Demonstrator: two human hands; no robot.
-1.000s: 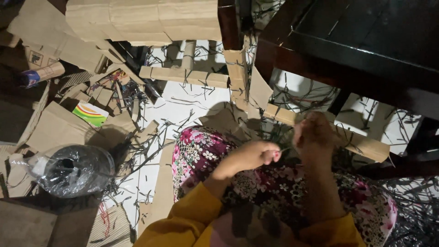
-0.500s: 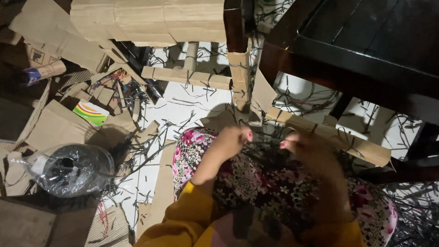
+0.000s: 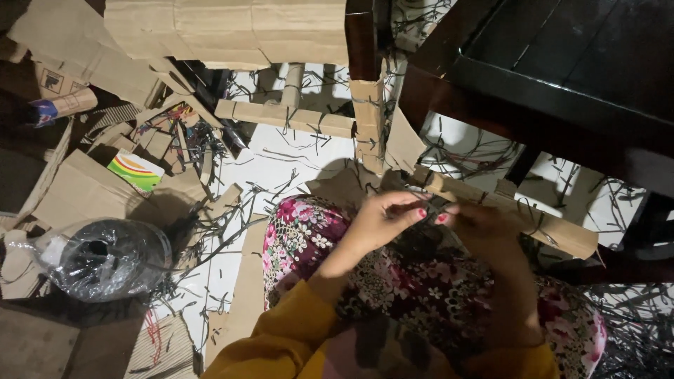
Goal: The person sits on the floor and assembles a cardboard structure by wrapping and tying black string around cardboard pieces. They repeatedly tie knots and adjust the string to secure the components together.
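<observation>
Both hands meet over the lap at a thin dark strip [image 3: 434,209], just at the near end of a cardboard tube [image 3: 512,214] that runs off to the right, wrapped with dark strips. Strip itself is too thin and dark to read well.

Left hand [image 3: 382,221]: fingers curled, thumb and fingertips [image 3: 421,213] pinched narrow on the strip, red nails showing. Forearm comes up from a yellow sleeve [image 3: 281,337].

Right hand [image 3: 484,224]: blurred, fingers bunched close against the left ones at the same spot; cannot tell whether its grip is closed on the strip.

Under the hands: lap in a floral skirt [image 3: 309,224], pink and white flowers on dark.

Further out:
- cardboard frame [image 3: 295,118] of flat bars and rolled tubes ahead, bound with dark strips, standing on the white floor [image 3: 281,165]
- large flat cardboard panel [image 3: 225,28] at top
- dark wooden counter [image 3: 562,70] upper right, leg next to the frame
- small package [image 3: 135,170] left, white with green, yellow and red curved bands, lying on cardboard scraps
- cylinder [image 3: 63,105] far left, tan with a blue and red end label
- clear plastic bag [image 3: 105,258] lower left holding a dark roll
- dark strip offcuts scattered all over the floor, thickest lower right.
</observation>
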